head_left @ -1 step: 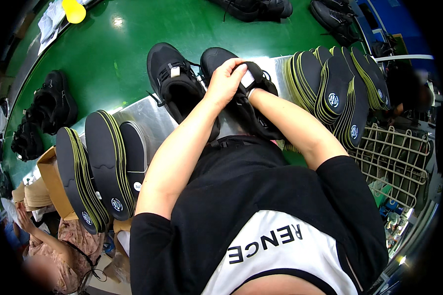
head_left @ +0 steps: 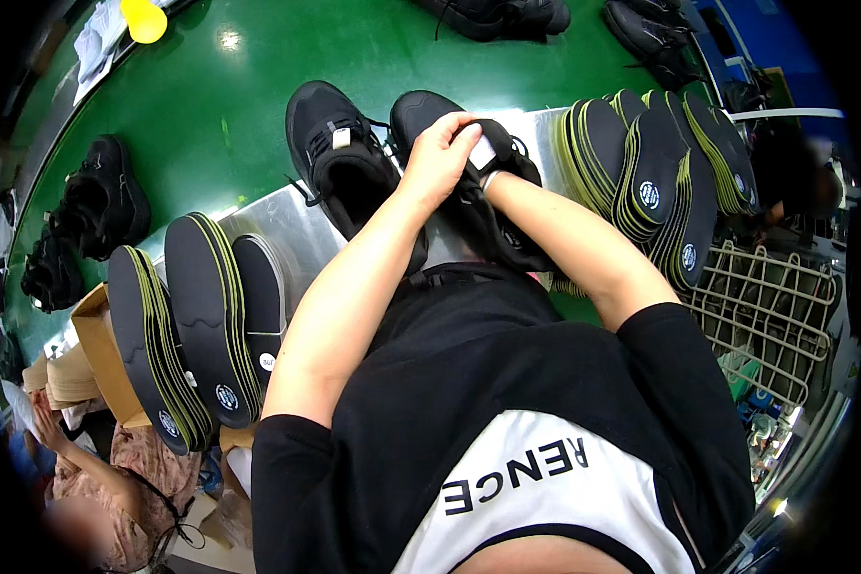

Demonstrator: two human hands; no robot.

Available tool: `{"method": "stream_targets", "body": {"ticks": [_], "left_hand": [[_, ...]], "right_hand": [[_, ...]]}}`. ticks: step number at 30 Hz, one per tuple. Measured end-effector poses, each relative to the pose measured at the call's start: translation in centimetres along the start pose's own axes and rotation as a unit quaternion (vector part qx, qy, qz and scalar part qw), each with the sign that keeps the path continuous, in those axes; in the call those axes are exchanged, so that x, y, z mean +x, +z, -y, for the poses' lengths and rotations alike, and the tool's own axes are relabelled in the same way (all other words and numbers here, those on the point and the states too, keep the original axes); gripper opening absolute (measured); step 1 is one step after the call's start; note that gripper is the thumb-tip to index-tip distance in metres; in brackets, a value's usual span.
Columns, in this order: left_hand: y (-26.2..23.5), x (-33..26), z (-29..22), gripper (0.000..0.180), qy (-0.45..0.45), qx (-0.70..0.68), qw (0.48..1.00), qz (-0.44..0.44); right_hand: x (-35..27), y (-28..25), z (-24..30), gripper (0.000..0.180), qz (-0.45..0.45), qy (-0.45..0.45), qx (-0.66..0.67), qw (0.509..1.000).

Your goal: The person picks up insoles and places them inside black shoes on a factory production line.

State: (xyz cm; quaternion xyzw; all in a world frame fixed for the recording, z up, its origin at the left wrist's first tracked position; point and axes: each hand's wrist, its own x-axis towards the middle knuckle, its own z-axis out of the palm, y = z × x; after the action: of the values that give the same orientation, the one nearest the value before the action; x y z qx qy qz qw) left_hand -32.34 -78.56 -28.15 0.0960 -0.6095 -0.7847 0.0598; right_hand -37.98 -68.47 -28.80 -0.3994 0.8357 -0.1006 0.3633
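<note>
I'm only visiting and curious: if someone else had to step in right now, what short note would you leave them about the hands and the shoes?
Left hand: on top of the black shoe being worked, gripping its upper.
Right hand: reaches into that shoe from the right; only the wrist shows, the hand itself is hidden.
A second black shoe stands beside it on the metal plate, untouched.
Insoles: one stack on the person's left, another stack on the right.
More black shoes lie on the green belt.
Done: cannot tell whether this shoe has its insole yet.
Left: probably the second shoe, then the stacked insoles.
</note>
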Motion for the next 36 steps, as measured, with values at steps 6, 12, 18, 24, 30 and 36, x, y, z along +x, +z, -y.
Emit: {"method": "stream_targets", "body": {"ticks": [6, 12, 18, 24, 30, 36], "left_hand": [[0.0, 0.2, 0.3, 0.022, -0.006, 0.03, 1.0, -0.005], [-0.1, 0.0, 0.2, 0.022, 0.016, 0.041, 0.999, -0.021], [0.1, -2.7, -4.6, 0.026, 0.2, 0.362, 0.907, -0.081], [-4.2, -8.7, -7.7, 0.031, 0.04, 0.435, 0.891, -0.119], [-2.8, -7.8, -8.2, 0.068, -0.136, 0.602, 0.78, -0.099], [-6.5, -3.6, -7.7, 0.04, -0.132, 0.532, 0.823, -0.146]], "right_hand": [[-3.2, -1.2, 1.0, 0.031, 0.071, 0.104, 0.049, 0.991], [-9.3, -3.3, 2.7, 0.035, 0.075, -0.012, 0.122, 0.99], [-10.6, -0.2, 1.6, 0.05, 0.1, -0.052, -0.165, 0.98], [-9.6, -0.4, 4.3, 0.021, -0.027, -0.049, -0.128, 0.99], [-5.7, -0.6, 10.5, 0.023, 0.014, -0.04, -0.144, 0.989], [-5.6, -2.4, 11.6, 0.029, -0.124, -0.15, -0.089, 0.977]]}}
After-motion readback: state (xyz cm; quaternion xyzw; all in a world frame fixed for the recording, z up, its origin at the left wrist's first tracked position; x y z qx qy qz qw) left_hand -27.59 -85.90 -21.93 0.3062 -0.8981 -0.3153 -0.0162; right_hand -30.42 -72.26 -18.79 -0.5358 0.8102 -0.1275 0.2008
